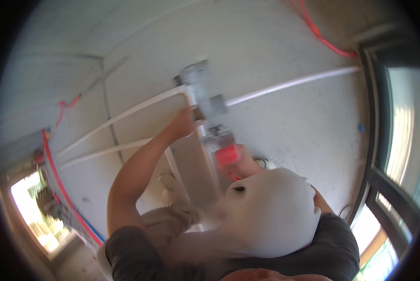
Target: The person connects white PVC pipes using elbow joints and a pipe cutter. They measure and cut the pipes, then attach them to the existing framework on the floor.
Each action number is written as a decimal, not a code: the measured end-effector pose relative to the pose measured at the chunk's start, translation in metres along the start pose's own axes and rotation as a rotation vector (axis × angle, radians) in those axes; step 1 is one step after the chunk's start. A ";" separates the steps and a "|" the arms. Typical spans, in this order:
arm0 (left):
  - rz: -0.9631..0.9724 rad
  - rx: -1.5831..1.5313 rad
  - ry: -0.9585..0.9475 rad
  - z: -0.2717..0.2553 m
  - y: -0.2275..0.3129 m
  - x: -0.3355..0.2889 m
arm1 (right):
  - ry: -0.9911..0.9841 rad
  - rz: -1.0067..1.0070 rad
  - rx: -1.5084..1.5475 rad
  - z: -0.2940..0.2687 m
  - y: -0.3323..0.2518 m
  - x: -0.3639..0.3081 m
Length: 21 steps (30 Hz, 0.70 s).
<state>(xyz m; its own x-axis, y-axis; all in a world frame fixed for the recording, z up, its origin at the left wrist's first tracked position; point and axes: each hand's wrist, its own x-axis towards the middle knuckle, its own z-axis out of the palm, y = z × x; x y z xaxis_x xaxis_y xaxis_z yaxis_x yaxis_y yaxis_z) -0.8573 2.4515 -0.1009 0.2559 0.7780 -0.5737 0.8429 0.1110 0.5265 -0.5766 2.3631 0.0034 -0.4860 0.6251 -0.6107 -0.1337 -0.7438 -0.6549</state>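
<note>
My left hand (pixel 184 123) is closed around a narrow white pipe or strip (pixel 191 97), next to a grey metal piece (pixel 201 84) that is smeared by motion. Just to its right, my right hand (pixel 246 164) grips a red and grey power tool (pixel 227 154); blur hides its exact kind. The tool's grey end (pixel 218 133) points toward the strip and the metal piece. A large white rounded shell (pixel 278 213) covers most of my right forearm.
Long white strips (pixel 294 87) cross the grey surface. A brown panel (pixel 194 171) lies below my hands, with a beige shoe (pixel 168 182) beside it. Dark-framed glazing (pixel 402 122) stands at right. Red tubing (pixel 320 35) runs upper right; more red and blue tubing (pixel 74 206) runs left.
</note>
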 end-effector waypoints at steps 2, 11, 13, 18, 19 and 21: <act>-0.043 0.322 -0.156 -0.032 0.020 -0.025 | 0.006 0.054 0.064 -0.005 0.006 0.000; -0.788 0.225 0.291 -0.230 -0.036 -0.420 | -0.360 0.145 -0.455 0.005 -0.016 0.088; -1.108 0.066 0.595 -0.213 -0.022 -0.521 | -0.485 0.178 -0.542 0.040 -0.017 0.099; -1.459 0.175 0.875 0.056 0.019 -0.678 | -0.754 0.178 -0.737 0.113 0.002 0.086; -1.571 0.050 0.797 0.138 0.026 -0.697 | -0.782 0.161 -0.768 0.125 0.011 0.080; -1.592 0.041 0.553 0.289 0.025 -0.737 | -0.815 0.143 -0.841 0.156 0.044 0.078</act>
<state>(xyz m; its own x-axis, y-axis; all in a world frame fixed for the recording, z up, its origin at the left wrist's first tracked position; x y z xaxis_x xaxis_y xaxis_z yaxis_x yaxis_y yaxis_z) -0.8881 1.7018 0.1537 -0.9788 0.0257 -0.2031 0.0949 0.9361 -0.3387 -0.7549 2.3421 -0.0035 -0.8991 -0.0133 -0.4375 0.4299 -0.2140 -0.8771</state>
